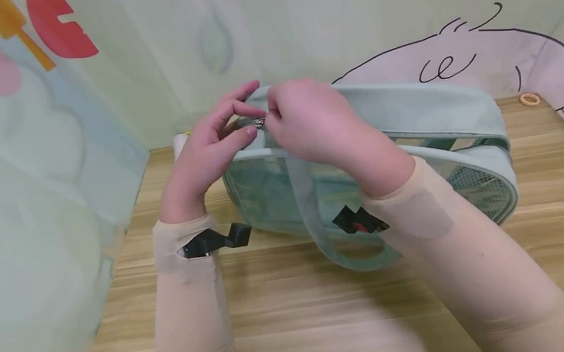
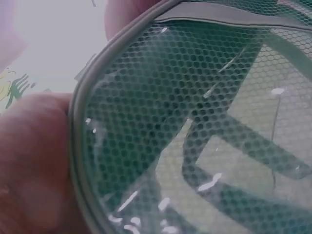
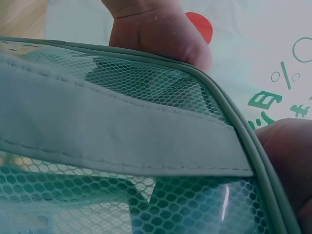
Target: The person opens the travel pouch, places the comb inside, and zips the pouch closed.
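A pale green see-through mesh bag point(image 1: 265, 192) stands on the wooden table, its top zipper partly open toward the right side. At the bag's left top corner, my left hand point(image 1: 207, 144) pinches the fabric edge by the metal zipper slider point(image 1: 258, 122), thumb on the near side and fingers behind. My right hand point(image 1: 307, 118) is curled right beside it, gripping the zipper pull, which its fingers mostly hide. A handle strap point(image 1: 309, 208) hangs down the bag's front onto the table. In the left wrist view the mesh panel point(image 2: 146, 97) fills most of the picture; the right wrist view shows the strap point(image 3: 122, 122) across the mesh.
Beyond the bag, at the table's back right, lies a small orange ring point(image 1: 529, 99). Part of a white object point(image 1: 180, 145) shows behind my left hand. Printed fabric walls point(image 1: 215, 44) enclose the wooden table point(image 1: 298, 319) at the back and left.
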Motion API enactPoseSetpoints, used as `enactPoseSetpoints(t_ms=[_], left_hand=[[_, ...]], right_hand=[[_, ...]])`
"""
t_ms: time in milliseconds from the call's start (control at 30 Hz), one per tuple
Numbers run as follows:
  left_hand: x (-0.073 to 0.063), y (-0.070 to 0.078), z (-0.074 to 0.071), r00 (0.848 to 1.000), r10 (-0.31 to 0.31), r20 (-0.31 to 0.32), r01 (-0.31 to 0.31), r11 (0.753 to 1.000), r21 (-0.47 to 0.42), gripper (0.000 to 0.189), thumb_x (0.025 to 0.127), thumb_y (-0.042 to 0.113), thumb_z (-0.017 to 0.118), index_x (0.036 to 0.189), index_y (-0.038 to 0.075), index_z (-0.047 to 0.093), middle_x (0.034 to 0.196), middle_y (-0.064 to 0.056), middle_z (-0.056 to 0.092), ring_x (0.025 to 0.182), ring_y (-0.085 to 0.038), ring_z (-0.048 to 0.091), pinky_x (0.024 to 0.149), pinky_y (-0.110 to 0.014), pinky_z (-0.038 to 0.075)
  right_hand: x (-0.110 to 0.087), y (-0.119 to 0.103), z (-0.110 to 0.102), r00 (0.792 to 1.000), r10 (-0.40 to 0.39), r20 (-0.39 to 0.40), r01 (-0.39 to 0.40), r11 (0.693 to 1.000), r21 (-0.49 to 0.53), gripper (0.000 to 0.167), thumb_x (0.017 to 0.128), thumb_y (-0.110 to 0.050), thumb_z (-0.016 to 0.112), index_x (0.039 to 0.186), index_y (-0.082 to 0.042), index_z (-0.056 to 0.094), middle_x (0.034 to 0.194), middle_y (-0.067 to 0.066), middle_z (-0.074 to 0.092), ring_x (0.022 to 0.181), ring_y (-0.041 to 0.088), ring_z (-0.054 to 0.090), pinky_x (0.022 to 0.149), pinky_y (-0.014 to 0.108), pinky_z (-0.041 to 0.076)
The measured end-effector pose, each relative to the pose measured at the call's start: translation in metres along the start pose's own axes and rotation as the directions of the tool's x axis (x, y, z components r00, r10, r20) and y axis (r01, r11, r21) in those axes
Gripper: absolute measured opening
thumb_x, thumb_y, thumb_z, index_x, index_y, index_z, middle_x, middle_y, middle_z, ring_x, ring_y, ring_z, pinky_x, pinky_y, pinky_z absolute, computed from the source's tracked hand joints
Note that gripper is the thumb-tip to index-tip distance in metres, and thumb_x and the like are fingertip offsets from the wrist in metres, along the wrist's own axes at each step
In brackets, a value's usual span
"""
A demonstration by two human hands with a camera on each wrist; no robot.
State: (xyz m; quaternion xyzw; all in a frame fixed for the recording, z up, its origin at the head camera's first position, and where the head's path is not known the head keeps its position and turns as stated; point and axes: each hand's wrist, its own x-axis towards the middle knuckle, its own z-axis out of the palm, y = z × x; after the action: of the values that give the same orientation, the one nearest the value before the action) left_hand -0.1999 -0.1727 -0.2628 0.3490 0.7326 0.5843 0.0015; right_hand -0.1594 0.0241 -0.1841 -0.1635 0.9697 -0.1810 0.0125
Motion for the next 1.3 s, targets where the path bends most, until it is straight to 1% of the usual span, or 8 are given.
enactPoseSetpoints(t_ms=[67, 133, 300, 433, 733, 1000, 1167, 1300], left_hand=[[0.001, 0.001, -0.001, 0.998, -0.027, -0.056, 0.027, 1.0, 0.006, 0.017, 0.099, 0.01, 0.065, 0.114, 0.003, 0.071, 0.159, 0.001, 0.047, 0.149, -0.013, 0.039, 0.119, -0.048, 0.034], [0.001, 0.003, -0.002, 0.996, -0.044, -0.08, 0.046, 0.999, 0.015, 0.016, 0.097, 0.01, 0.069, 0.111, 0.002, 0.072, 0.156, 0.0, 0.051, 0.148, -0.012, 0.041, 0.119, -0.049, 0.036], [-0.003, 0.012, -0.006, 0.994, -0.096, -0.057, 0.102, 0.989, 0.104, 0.016, 0.095, 0.008, 0.073, 0.11, 0.001, 0.074, 0.156, 0.004, 0.05, 0.148, -0.01, 0.04, 0.113, -0.044, 0.045], [-0.005, 0.019, -0.008, 0.992, -0.115, -0.044, 0.121, 0.977, 0.176, 0.011, 0.094, 0.007, 0.074, 0.103, 0.001, 0.074, 0.155, 0.005, 0.051, 0.147, -0.011, 0.041, 0.11, -0.041, 0.048], [-0.002, 0.018, -0.004, 0.988, -0.098, -0.121, 0.129, 0.95, 0.283, 0.008, 0.094, 0.01, 0.075, 0.091, 0.002, 0.075, 0.144, 0.002, 0.061, 0.127, -0.018, 0.062, 0.091, -0.031, 0.058], [-0.003, 0.017, -0.004, 0.987, -0.077, -0.142, 0.119, 0.944, 0.309, 0.008, 0.094, 0.012, 0.076, 0.09, 0.006, 0.073, 0.141, 0.005, 0.063, 0.127, -0.013, 0.061, 0.091, -0.032, 0.058], [-0.003, 0.017, -0.003, 0.986, -0.069, -0.153, 0.115, 0.942, 0.316, 0.008, 0.093, 0.012, 0.077, 0.089, 0.007, 0.073, 0.139, 0.007, 0.064, 0.124, -0.01, 0.062, 0.09, -0.032, 0.058], [-0.002, 0.016, -0.002, 0.985, -0.074, -0.156, 0.12, 0.944, 0.307, 0.008, 0.093, 0.013, 0.077, 0.089, 0.007, 0.073, 0.139, 0.008, 0.063, 0.122, -0.011, 0.062, 0.09, -0.031, 0.059]], right_hand=[[-0.001, 0.002, 0.0, 1.0, 0.002, -0.015, -0.002, 1.0, 0.028, 0.025, 0.105, -0.019, 0.043, 0.088, -0.009, 0.058, 0.071, 0.003, 0.045, 0.064, 0.021, 0.046, 0.063, 0.032, 0.038], [-0.002, 0.003, -0.001, 1.0, -0.002, -0.029, 0.003, 0.999, 0.034, 0.026, 0.105, -0.018, 0.043, 0.087, -0.009, 0.059, 0.07, 0.003, 0.045, 0.064, 0.021, 0.046, 0.063, 0.032, 0.038], [-0.001, 0.0, -0.001, 0.998, -0.042, -0.049, 0.043, 0.999, 0.02, 0.025, 0.102, -0.016, 0.043, 0.082, -0.009, 0.056, 0.066, 0.002, 0.043, 0.062, 0.021, 0.046, 0.061, 0.031, 0.037], [0.0, -0.004, 0.0, 0.997, -0.049, -0.056, 0.05, 0.998, 0.03, 0.024, 0.101, -0.015, 0.044, 0.082, -0.009, 0.056, 0.067, 0.002, 0.043, 0.061, 0.02, 0.046, 0.06, 0.03, 0.037], [0.001, -0.003, 0.004, 0.993, -0.035, -0.111, 0.04, 0.998, 0.038, 0.022, 0.098, -0.012, 0.044, 0.078, -0.009, 0.054, 0.066, 0.002, 0.043, 0.063, 0.02, 0.045, 0.06, 0.03, 0.035], [-0.009, 0.004, 0.003, 0.989, -0.038, -0.144, 0.046, 0.998, 0.051, 0.021, 0.1, -0.012, 0.046, 0.084, -0.008, 0.058, 0.07, 0.005, 0.05, 0.069, 0.024, 0.051, 0.064, 0.033, 0.039], [-0.021, 0.012, 0.0, 0.987, -0.016, -0.16, 0.03, 0.996, 0.086, 0.021, 0.1, -0.012, 0.046, 0.084, -0.008, 0.059, 0.072, 0.006, 0.053, 0.068, 0.024, 0.052, 0.065, 0.034, 0.042], [-0.032, 0.022, -0.001, 0.979, -0.022, -0.202, 0.04, 0.995, 0.087, 0.022, 0.101, -0.013, 0.045, 0.087, -0.008, 0.061, 0.073, 0.007, 0.056, 0.068, 0.024, 0.053, 0.065, 0.035, 0.042]])
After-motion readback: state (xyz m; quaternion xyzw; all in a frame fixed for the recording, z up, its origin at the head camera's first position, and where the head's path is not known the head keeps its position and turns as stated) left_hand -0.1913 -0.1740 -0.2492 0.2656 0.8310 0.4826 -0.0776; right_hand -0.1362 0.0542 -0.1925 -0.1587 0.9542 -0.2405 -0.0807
